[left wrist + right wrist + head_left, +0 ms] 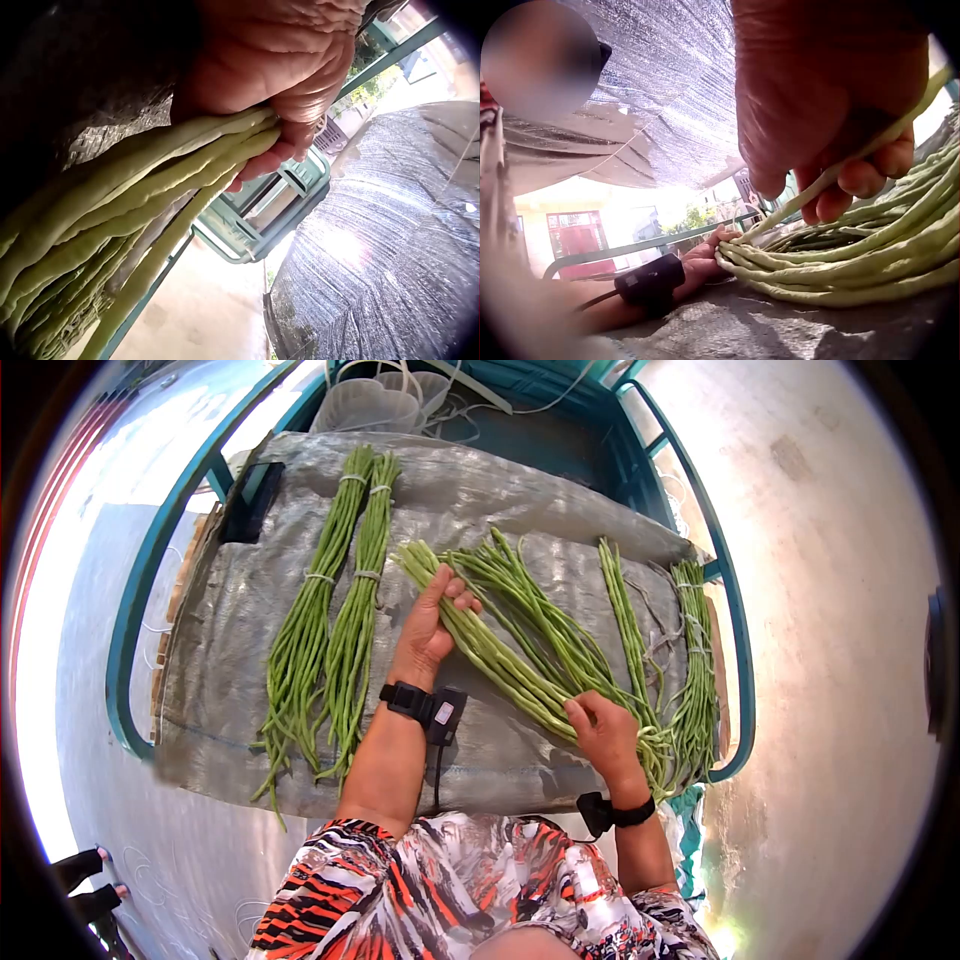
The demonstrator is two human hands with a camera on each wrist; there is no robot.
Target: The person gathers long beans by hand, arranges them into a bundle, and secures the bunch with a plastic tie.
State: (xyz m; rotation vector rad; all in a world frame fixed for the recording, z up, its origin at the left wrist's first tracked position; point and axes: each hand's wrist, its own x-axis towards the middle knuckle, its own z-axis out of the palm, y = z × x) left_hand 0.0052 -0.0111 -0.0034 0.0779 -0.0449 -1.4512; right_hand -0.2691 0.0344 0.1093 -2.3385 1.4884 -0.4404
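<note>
My left hand [432, 622] grips a loose bunch of pale green yardlong beans [500, 665] near its upper end. In the left wrist view the bean ends [247, 131] poke out between thumb and fingers. Lower down the bunch is my right hand [606, 735]. Its fingers curl round a single yardlong bean [821, 182] in the right wrist view, and that bean stretches from the left hand's grip. A darker pile of loose beans [545, 622] lies just behind the held bunch on the grey sheet [440, 760].
Two tied bean bundles [325, 575] lie at left. A thin group of beans [622, 605] and another tied bundle [697, 650] lie at right, with loose ties [660, 620] between them. Teal metal rails [740, 660] flank the sheet. A clear plastic container [365, 408] stands behind.
</note>
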